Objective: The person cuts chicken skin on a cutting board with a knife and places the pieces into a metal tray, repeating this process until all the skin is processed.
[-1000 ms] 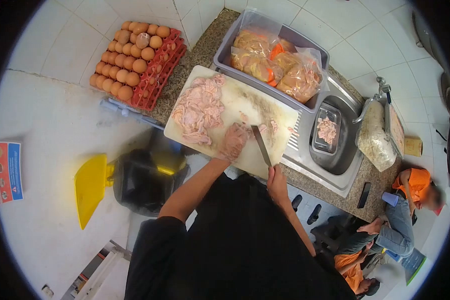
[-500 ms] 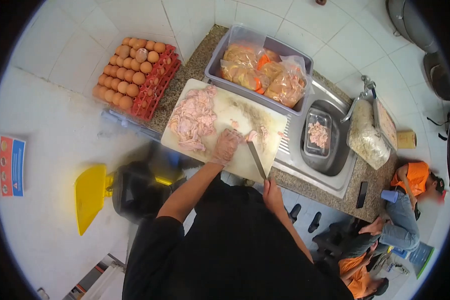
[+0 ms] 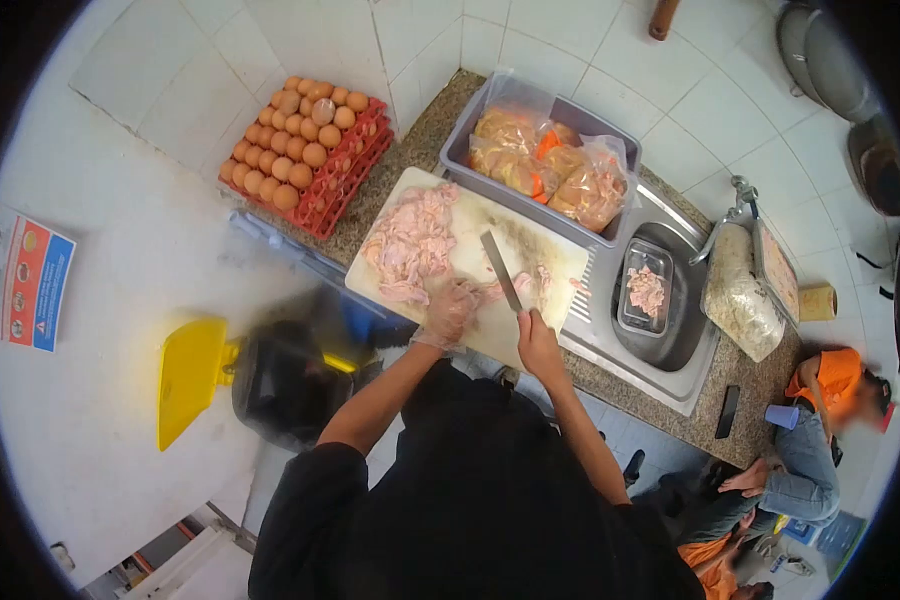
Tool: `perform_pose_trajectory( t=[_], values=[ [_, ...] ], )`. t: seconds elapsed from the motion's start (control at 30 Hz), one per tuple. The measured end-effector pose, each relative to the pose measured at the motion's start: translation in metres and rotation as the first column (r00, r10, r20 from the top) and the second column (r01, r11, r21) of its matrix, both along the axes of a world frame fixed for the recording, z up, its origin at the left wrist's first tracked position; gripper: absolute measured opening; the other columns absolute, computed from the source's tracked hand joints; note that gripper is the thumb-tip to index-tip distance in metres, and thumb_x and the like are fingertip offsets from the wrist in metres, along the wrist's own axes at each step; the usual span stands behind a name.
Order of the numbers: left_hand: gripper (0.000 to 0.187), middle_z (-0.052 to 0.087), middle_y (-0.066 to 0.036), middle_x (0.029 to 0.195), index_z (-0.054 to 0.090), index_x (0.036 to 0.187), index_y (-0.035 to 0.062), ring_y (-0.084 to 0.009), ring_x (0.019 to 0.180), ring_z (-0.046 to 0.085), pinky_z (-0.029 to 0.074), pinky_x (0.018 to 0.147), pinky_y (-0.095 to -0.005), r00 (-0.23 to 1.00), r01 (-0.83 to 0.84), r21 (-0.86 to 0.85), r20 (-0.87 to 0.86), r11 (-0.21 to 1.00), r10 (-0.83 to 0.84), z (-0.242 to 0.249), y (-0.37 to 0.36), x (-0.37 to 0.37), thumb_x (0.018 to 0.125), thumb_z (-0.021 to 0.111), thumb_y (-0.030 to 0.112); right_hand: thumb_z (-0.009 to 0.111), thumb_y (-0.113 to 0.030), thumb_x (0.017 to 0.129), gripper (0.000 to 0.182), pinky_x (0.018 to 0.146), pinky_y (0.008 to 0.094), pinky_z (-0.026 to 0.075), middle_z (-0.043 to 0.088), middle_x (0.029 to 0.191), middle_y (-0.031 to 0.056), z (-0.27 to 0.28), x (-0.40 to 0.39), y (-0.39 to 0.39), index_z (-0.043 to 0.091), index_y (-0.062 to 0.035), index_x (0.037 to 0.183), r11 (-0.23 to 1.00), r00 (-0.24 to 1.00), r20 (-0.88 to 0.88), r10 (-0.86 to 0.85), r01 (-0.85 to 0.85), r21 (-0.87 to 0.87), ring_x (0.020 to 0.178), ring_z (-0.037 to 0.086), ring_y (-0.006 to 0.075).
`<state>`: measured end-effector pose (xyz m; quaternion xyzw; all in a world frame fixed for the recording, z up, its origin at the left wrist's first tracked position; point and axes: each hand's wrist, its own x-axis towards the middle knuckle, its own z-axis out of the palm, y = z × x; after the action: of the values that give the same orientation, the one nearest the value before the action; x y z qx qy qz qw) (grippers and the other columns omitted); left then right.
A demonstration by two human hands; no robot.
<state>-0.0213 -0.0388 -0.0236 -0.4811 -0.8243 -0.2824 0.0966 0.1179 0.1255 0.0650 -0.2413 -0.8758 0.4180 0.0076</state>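
Observation:
On the white cutting board (image 3: 490, 220) lies a heap of pale pink raw meat, perhaps chicken skin (image 3: 410, 240). My left hand (image 3: 450, 312), in a clear plastic glove, is closed at the board's near edge on a strip of raw meat (image 3: 490, 292) that sticks out to its right. A knife (image 3: 500, 268) is in my right hand (image 3: 540, 345), fingers wrapped round its handle. The blade points up and left above the board, just right of the strip. Small cut pieces (image 3: 543, 278) lie right of the blade.
Behind the board stands a grey tub (image 3: 450, 150) with bagged meat. Egg trays (image 3: 350, 170) are at the left. A clear container (image 3: 645, 290) of meat pieces sits in the sink (image 3: 685, 345). A phone (image 3: 728, 410) lies on the counter; people in orange (image 3: 825, 380) sit at the right.
The knife has swung from the board's right front edge up and inward, its tip now further back. My left hand has shifted slightly toward the near edge. The whole view has shifted a little.

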Motion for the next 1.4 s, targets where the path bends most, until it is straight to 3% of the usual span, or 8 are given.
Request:
perform_pose_trajectory(
  t=[0.37,0.47,0.57,0.87,1.07,1.13,1.27,1.4],
  values=[
    [0.033,0.066,-0.005,0.101,0.072,0.115,0.0107,-0.0242,0.104,0.06,0.051,0.094,-0.0381,0.998,-0.021,0.008,-0.054,1.0,0.021,0.045,-0.003,0.002,0.084,0.061,0.015,0.042,-0.029,0.109,0.028,0.067,0.0631,0.044,0.063,0.08,0.0338,0.016,0.02,-0.011,0.051,-0.003,0.105,0.996,0.989,0.134,-0.065,0.056,0.07,0.08,0.061,0.0572],
    [0.017,0.066,-0.008,0.102,0.071,0.095,0.0078,-0.0274,0.099,0.062,0.054,0.088,-0.0388,0.994,0.05,0.055,-0.099,0.997,-0.044,0.029,-0.004,-0.004,0.079,0.067,0.013,0.043,-0.028,0.109,0.027,0.066,0.0628,0.041,0.062,0.081,0.0334,-0.005,0.031,-0.024,0.051,-0.0027,0.104,0.999,0.989,0.141,-0.035,0.033,0.018,0.082,0.061,0.0568],
    [0.014,0.067,-0.011,0.091,0.073,0.094,0.0081,-0.0299,0.088,0.064,0.054,0.079,-0.0433,0.951,-0.173,0.187,0.288,0.967,0.114,0.009,-0.003,0.002,0.083,0.066,0.011,0.043,-0.027,0.109,0.026,0.065,0.0624,0.041,0.062,0.079,0.0332,-0.008,0.024,-0.024,0.051,-0.003,0.105,0.998,0.99,0.129,-0.05,0.044,0.05,0.08,0.061,0.0561],
    [0.023,0.068,-0.015,0.108,0.075,0.1,0.0078,-0.0346,0.097,0.064,0.05,0.085,-0.0491,0.907,-0.237,-0.055,0.345,0.97,0.241,0.069,0.025,-0.02,0.093,0.061,0.024,0.04,-0.029,0.11,0.032,0.063,0.0579,0.042,0.061,0.078,0.0323,0.019,0.002,-0.005,0.052,-0.0008,0.102,0.97,0.966,0.091,-0.244,0.243,0.02,0.076,0.06,0.0548],
    [0.028,0.071,-0.019,0.112,0.074,0.104,0.0041,-0.033,0.099,0.068,0.053,0.088,-0.044,0.983,-0.18,-0.452,-0.116,0.874,0.143,0.02,0.064,-0.023,0.089,0.064,0.026,0.04,-0.03,0.11,0.036,0.067,0.0592,0.043,0.062,0.081,0.0344,-0.017,0.049,-0.001,0.054,0.0015,0.099,0.962,0.962,-0.005,-0.272,0.272,0.011,0.082,0.06,0.0566],
    [0.028,0.072,-0.018,0.108,0.074,0.102,0.0043,-0.0321,0.095,0.07,0.054,0.086,-0.0451,0.974,-0.004,-0.614,0.177,0.789,0.142,0.033,0.073,-0.041,0.09,0.064,0.028,0.04,-0.031,0.11,0.037,0.068,0.0598,0.043,0.062,0.083,0.0352,-0.006,0.046,0.004,0.055,0.0023,0.1,0.945,0.944,0.048,-0.326,0.323,0.061,0.083,0.06,0.0571],
    [0.029,0.074,-0.013,0.095,0.073,0.1,0.0038,-0.0257,0.085,0.071,0.055,0.078,-0.041,0.559,0.039,-0.264,0.805,0.964,0.199,0.07,0.074,-0.067,0.099,0.06,0.03,0.038,-0.035,0.111,0.041,0.07,0.0566,0.045,0.063,0.087,0.0333,-0.005,0.054,0.017,0.056,0.0011,0.102,0.909,0.908,0.052,-0.415,0.416,-0.017,0.086,0.06,0.0563],
    [0.038,0.071,-0.009,0.097,0.067,0.107,-0.0008,-0.0199,0.088,0.068,0.054,0.076,-0.0353,0.034,-0.151,0.12,0.993,0.981,-0.116,0.131,0.092,-0.058,0.104,0.057,0.035,0.039,-0.035,0.11,0.043,0.069,0.0591,0.044,0.062,0.086,0.0356,0.006,0.07,0.03,0.055,0.0032,0.102,0.9,0.899,-0.039,-0.436,0.434,-0.046,0.086,0.06,0.0578]
  ],
)
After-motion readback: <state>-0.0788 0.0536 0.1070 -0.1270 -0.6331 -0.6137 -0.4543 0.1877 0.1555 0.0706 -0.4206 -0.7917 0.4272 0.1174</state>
